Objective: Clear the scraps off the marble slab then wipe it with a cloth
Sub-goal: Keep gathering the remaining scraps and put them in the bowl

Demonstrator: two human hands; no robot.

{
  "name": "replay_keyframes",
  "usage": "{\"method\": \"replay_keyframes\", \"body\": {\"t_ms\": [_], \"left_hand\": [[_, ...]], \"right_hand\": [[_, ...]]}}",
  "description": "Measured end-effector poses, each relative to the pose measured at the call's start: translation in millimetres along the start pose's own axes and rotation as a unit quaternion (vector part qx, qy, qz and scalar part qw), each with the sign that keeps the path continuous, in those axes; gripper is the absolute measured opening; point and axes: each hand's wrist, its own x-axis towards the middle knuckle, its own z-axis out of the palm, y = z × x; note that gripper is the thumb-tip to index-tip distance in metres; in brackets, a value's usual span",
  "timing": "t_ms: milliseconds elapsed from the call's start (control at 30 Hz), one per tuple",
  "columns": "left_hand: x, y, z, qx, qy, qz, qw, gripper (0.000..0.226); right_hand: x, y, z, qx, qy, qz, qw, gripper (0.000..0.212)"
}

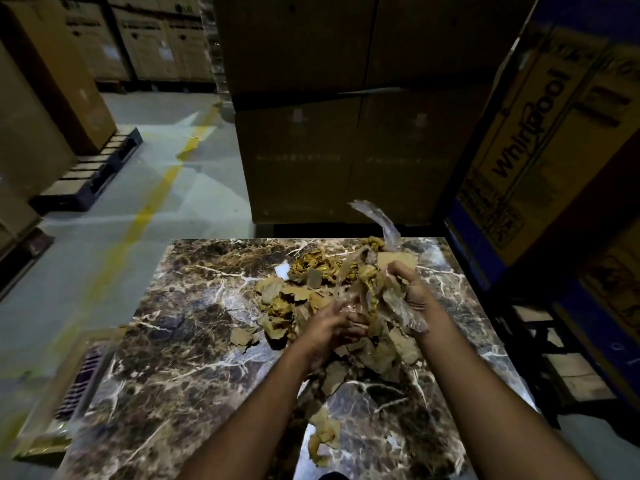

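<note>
Both hands are over the right half of the marble slab (166, 358), in the middle of the scrap pile (304, 296). The right hand (410, 289) is curled around a bunch of clear plastic film (398, 306) and cardboard bits, lifted slightly off the stone. A film tail (377, 216) sticks up and far past the slab's far edge. The left hand (332, 323) sits just left of the right, fingers bent into the same film; grip looks like a pinch, but blur makes the exact contact hard to tell.

Key relation: the remaining scraps lie mostly to the far-left of the hands, yellow crumpled pieces (311, 268) and torn cardboard (273, 292), plus a trail running near, toward the camera, between the forearms (322, 434). The pile's long axis runs far to near along the slab's right-centre. The left hand is nearer the far-left bits.

Likely step: gathering a handful for removal. No cloth in view. The slab's left half shows bare stone.
</note>
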Motion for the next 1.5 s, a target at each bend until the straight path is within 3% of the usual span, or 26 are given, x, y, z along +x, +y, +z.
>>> {"method": "replay_keyframes", "body": {"t_ms": [67,200,300,433,567,733,900,1000,1033,1133,1233,1333,1433,1500], "left_hand": [[-1,-1,3,-0.028,0.029,0.014,0.999,0.039],[-6,11,23,-0.057,0.049,0.068,0.995,0.033],[-6,14,40,-0.118,0.067,0.075,0.988,0.022],[-12,24,60,-0.193,0.062,0.108,0.973,0.067],[-6,29,71,-0.214,0.126,0.17,0.954,0.097],[-6,36,70,-0.301,0.135,0.144,0.933,0.107],[-10,48,69,-0.322,0.184,0.167,0.914,0.121],[-11,44,72,-0.305,0.205,0.161,0.916,0.117],[-11,40,73,-0.299,0.205,0.158,0.918,0.116],[-9,33,78,-0.304,0.205,0.149,0.918,0.086],[-7,32,78,-0.296,0.21,0.167,0.916,0.047],[-10,34,80,-0.29,0.205,0.188,0.916,0.029],[-10,32,83,-0.298,0.211,0.199,0.909,0.036],[-10,29,85,-0.307,0.23,0.212,0.899,0.052]], "right_hand": [[3,-4,7,0.004,0.035,-0.032,0.999,0.023],[9,5,22,0.039,0.187,-0.158,0.969,0.046],[4,20,39,0.045,0.237,-0.237,0.941,0.055],[-9,37,53,-0.114,0.27,-0.371,0.881,0.051],[-15,47,57,-0.238,0.193,-0.468,0.829,0.049],[-16,50,50,-0.295,0.134,-0.46,0.827,0.04],[-14,53,44,-0.296,0.025,-0.416,0.86,0.02],[-26,50,52,-0.179,0.024,-0.347,0.92,0.044],[-28,49,55,-0.136,0.033,-0.317,0.938,0.042],[-28,43,62,-0.11,0.08,-0.301,0.944,0.016],[-25,39,62,-0.129,0.099,-0.32,0.933,0.01],[-25,35,56,-0.127,0.109,-0.328,0.93,0.034],[-27,34,53,-0.144,0.092,-0.334,0.927,0.062],[-25,36,50,-0.21,0.081,-0.354,0.908,0.066]]}}
